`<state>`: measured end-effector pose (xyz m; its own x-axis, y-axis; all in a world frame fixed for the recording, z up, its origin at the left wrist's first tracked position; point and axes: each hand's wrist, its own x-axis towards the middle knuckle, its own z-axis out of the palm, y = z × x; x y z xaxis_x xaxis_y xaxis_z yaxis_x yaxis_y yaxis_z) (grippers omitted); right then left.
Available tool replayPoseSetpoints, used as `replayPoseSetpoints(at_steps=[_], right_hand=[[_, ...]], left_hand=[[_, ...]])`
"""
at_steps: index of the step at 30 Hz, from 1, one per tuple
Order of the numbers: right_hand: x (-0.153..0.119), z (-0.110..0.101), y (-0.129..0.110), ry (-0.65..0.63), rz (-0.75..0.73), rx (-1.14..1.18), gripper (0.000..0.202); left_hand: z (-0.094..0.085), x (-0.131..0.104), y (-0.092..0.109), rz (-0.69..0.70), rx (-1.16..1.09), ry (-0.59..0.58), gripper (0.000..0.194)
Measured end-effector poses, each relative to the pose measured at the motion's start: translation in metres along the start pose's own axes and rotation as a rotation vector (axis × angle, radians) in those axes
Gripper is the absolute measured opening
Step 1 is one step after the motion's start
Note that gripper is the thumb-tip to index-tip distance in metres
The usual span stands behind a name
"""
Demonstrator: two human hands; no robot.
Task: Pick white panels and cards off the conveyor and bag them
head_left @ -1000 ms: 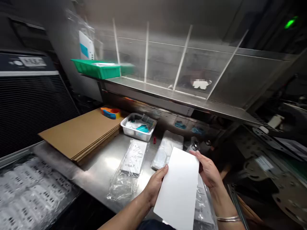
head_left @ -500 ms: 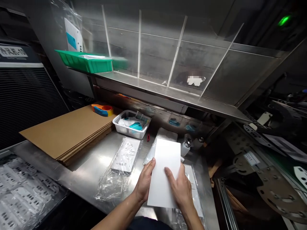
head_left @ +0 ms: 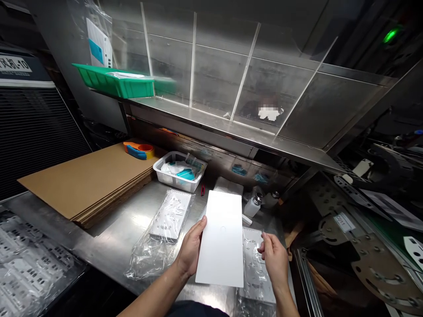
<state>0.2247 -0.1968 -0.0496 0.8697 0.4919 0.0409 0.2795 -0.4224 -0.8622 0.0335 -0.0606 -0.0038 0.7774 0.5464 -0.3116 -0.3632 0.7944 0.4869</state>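
Panel [head_left: 220,255] (white) at lower centre of frame, tilted above the desk [head_left: 112,246], broad face toward the camera. Left hand [head_left: 191,248] grips its left edge, thumb on the near face. Right hand [head_left: 276,255] at lower right, apart from the panel; fingers drawn together, narrow. Cannot tell whether anything thin sits between the fingertips.

Change: half a second ago the right thumb lay across the panel's face; that hand has since come off to the right. Left hand now the only support seen. Face uncovered, small curved mark [head_left: 223,229] showing near its middle. Judgement: work on the panel is one-handed at this point, face open to view.

Nearby: bagged plate [head_left: 253,275] beneath the right hand; bottle [head_left: 253,207] beyond the panel's upper right.
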Motion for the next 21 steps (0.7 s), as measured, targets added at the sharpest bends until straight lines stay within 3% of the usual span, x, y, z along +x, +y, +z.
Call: replayPoseSetpoints(at_steps=[5,10,16,19,21], right_hand=[[0.014,-0.030,0.050,-0.066,0.021,-0.242,0.033],[0.011,-0.034,0.073,-0.127,-0.021,-0.506,0.064],[-0.004,-0.024,0.041,-0.197,0.106,-0.280,0.050],[-0.020,-0.007,0.012,-0.166,0.164,0.130,0.051],[-0.035,0.013,-0.006,-0.266,0.272,0.428,0.066]], left_hand=[[0.001,0.005,0.002,-0.032,-0.027,-0.011,0.046],[0.001,0.010,0.001,-0.054,-0.039,0.041,0.047],[-0.006,0.017,0.004,-0.025,-0.029,0.067,0.042],[-0.007,0.021,0.004,0.008,0.035,0.084,0.044],[-0.003,0.021,-0.001,0.035,0.069,0.090,0.047]])
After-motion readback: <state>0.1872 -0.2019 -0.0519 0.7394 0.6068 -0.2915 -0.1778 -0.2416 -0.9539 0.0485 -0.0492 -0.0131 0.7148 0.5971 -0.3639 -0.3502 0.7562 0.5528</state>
